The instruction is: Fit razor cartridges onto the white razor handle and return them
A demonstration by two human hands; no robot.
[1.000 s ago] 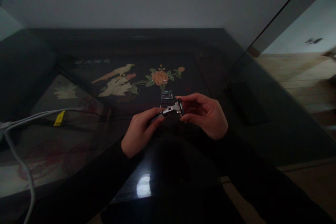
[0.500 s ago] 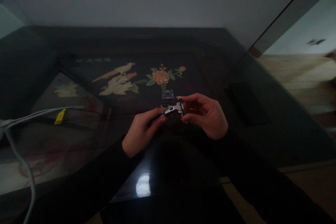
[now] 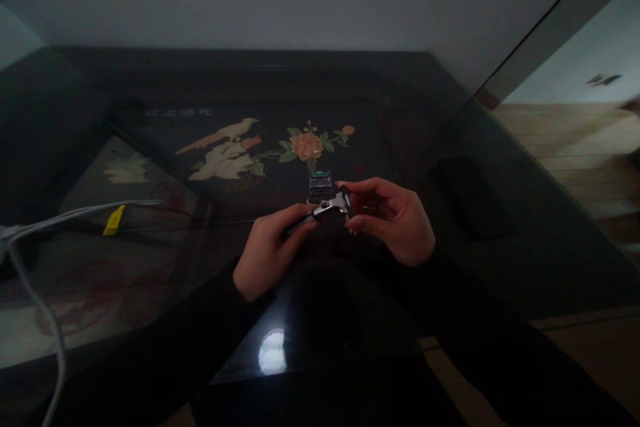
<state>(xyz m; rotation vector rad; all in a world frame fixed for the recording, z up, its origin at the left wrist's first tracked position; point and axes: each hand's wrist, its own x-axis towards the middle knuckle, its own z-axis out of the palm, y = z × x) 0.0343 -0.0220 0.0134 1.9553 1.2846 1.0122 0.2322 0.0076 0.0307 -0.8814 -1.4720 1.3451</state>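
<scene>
Dark glass table [image 3: 450,147], silver-necked razor [image 3: 325,208] in hands.

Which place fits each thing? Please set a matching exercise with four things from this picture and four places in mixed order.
Things:
1. razor
2. spare cartridge
3. white cable
4. yellow tag

Places:
A. far left, trailing across the table
B. on the table just beyond the hands
C. between left hand and right hand
D. by the cable's run

Pairs: 1-C, 2-B, 3-A, 4-D

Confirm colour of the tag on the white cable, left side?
Yellow: the tag on the white cable shows best in the head view, its only view.
</scene>
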